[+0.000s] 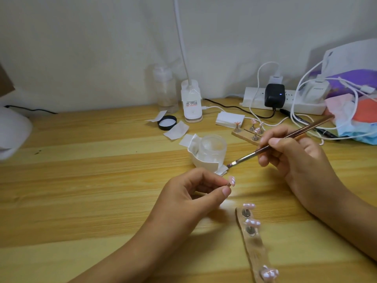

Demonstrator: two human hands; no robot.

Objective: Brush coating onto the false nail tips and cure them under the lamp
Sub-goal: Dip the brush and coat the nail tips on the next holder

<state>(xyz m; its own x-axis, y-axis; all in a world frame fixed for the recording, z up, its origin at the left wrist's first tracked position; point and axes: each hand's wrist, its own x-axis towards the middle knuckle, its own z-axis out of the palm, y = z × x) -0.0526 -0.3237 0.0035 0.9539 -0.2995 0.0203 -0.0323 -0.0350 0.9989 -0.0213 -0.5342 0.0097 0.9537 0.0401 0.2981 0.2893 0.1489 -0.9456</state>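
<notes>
Holding position noted. My left hand [187,195] pinches one pink nail tip [232,180] between thumb and forefinger; these fingers [226,190] are closed narrowly on its mount, with the tip projecting to the right, raised off the bench [102,180].

My right hand [295,154] grips the brush [285,138] pen-fashion, fingers curled round the shaft. The brush's long axis runs from upper right, away from me, down to lower left. Its bristles [230,165] sit just beyond the nail tip, close but not touching it. I cannot tell whether they touch the white paper under the jar [212,148].

Governing relation: the nail tip lies directly nearer me than the bristles. I judge a short draw of the brush along its own axis towards me would land it on the nail. The right hand does the travelling; the left steadies.

Further tips stand on a clear strip [255,248] by my right forearm and on a wooden stand [246,135] behind. A white rounded unit [12,131] at far left, well apart, is probably the lamp. Curing not yet begun.
</notes>
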